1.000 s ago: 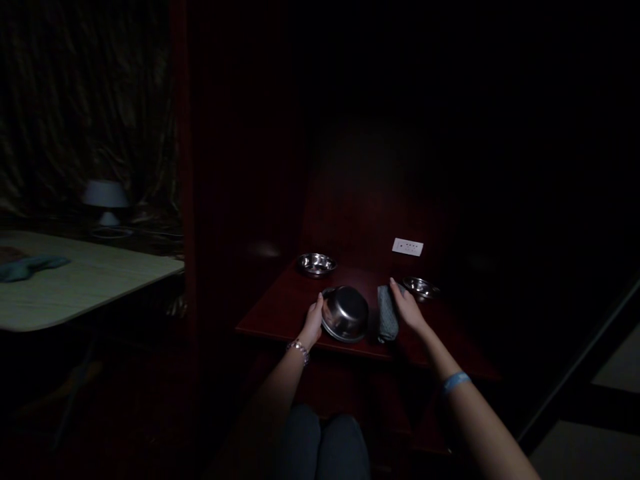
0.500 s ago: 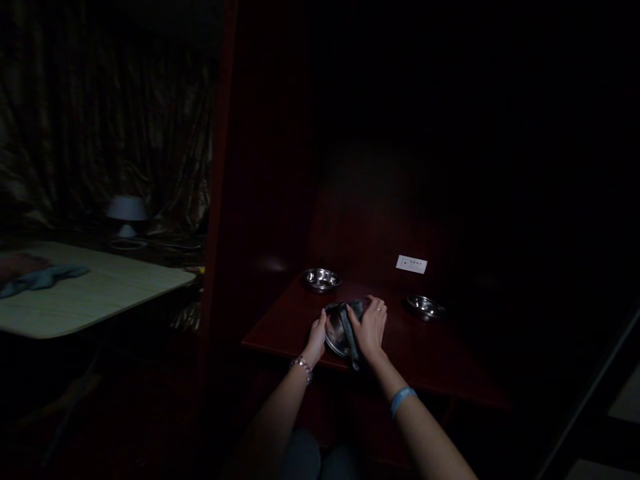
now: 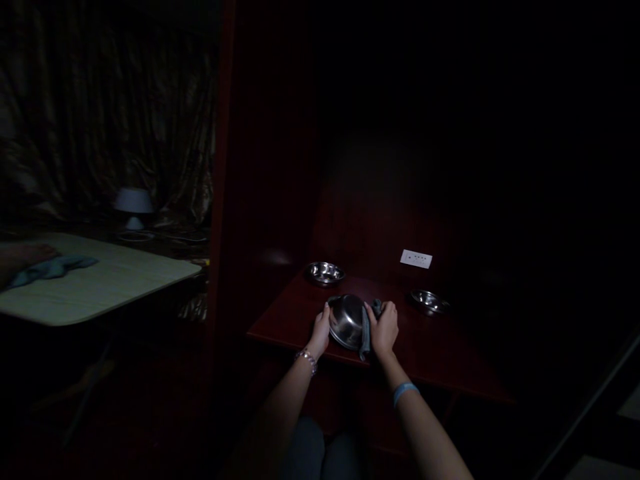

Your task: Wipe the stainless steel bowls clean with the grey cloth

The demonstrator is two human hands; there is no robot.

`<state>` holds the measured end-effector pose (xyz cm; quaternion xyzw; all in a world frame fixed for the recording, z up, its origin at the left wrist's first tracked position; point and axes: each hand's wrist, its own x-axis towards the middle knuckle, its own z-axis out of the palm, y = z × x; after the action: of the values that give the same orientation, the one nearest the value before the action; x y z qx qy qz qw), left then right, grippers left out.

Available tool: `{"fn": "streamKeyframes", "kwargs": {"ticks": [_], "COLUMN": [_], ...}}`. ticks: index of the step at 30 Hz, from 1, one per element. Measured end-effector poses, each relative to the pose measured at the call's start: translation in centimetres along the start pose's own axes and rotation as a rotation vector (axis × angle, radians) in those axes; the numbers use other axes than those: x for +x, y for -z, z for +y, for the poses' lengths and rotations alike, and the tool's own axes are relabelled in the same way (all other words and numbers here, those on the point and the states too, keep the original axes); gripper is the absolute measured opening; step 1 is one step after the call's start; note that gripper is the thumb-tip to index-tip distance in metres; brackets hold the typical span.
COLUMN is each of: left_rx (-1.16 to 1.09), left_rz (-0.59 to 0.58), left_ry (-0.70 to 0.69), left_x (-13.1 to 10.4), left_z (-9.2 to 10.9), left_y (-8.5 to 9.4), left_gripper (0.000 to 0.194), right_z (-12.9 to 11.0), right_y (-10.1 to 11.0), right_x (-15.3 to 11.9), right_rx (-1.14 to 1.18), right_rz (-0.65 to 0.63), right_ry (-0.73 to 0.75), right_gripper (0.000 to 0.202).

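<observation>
A shiny metal bowl (image 3: 347, 319) is tilted between my hands above the front of the dark red desk (image 3: 285, 323), its rounded outside toward me. My left hand (image 3: 321, 331) grips the bowl's left rim, thumb on top. On the opposite side my right hand (image 3: 385, 328) is closed on a grey-blue cloth (image 3: 365, 337), pressing it against the bowl's right side. Some of the cloth hangs below the fingers.
Two more metal bowls, one at the back left (image 3: 325, 273) and one at the right (image 3: 429, 302), rest on the desk. A white socket (image 3: 417, 259) is on the back wall. At far left, another person's hand (image 3: 27, 257) touches a blue cloth (image 3: 55, 268) on a pale table (image 3: 125, 283).
My right hand and the cloth have slid from the bowl's middle to its right side. More of the bowl's outside shows now. The view has shifted slightly.
</observation>
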<state>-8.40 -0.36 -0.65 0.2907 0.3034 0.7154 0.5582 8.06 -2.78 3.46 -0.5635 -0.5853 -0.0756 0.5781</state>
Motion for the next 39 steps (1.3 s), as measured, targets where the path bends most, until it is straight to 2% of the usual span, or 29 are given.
{"fn": "streamKeyframes", "kwargs": {"ticks": [3,7,12,14,19,23,28,30,31,33,34,37,39], "left_rx": [0.016,0.015,0.014,-0.002,0.032,0.031,0.097,0.112,0.113,0.109,0.107,0.105,0.102], "left_rz": [0.01,0.018,0.012,0.018,-0.003,0.015,-0.028,-0.021,-0.017,-0.01,-0.011,-0.023,-0.027], "left_ry": [-0.003,-0.001,0.002,0.004,-0.01,-0.033,-0.061,-0.061,-0.059,-0.055,-0.056,-0.055,-0.051], "left_x": [-0.2,-0.4,-0.6,-0.7,-0.8,-0.9,-1.1,-1.0,-1.0,-0.8,-0.7,-0.4,-0.5], "left_z": [0.1,0.2,0.5,0.5,0.5,0.5,0.7,0.6,0.5,0.3,0.2,0.0,0.0], "left_y": [0.0,-0.1,-0.3,-0.4,-0.4,-0.4,-0.5,-0.4,-0.3,-0.2,-0.1,0.0,-0.1], "left_gripper": [0.031,0.031,0.032,0.032,0.039,0.043,0.043,0.042,0.042,0.04,0.04,0.04,0.04], "right_z": [0.7,1.2,1.2,1.5,2.8,3.2,3.0,3.0,3.0,2.9,2.7,1.6,0.3], "right_y": [0.0,0.4,0.8,0.9,1.2,1.4,2.5,3.1,3.5,4.3,4.8,5.9,6.1], "right_x": [-0.1,-1.3,-3.5,-3.9,-3.3,-2.9,-2.0,-1.0,-0.3,1.3,2.1,4.0,4.0], "right_rx": [0.067,0.219,0.393,0.425,0.505,0.76,0.955,0.974,0.963,0.937,0.919,0.773,0.598], "right_rz": [-0.014,-0.048,-0.217,-0.249,-0.314,-0.401,-0.454,-0.428,-0.374,-0.24,-0.18,-0.106,-0.156], "right_ry": [-0.109,-0.104,-0.068,-0.112,-0.424,-0.615,-0.98,-1.112,-1.148,-1.127,-1.06,-0.774,-0.502], "right_gripper": [0.048,0.049,0.061,0.06,0.045,0.041,0.032,0.032,0.032,0.034,0.036,0.05,0.054]}}
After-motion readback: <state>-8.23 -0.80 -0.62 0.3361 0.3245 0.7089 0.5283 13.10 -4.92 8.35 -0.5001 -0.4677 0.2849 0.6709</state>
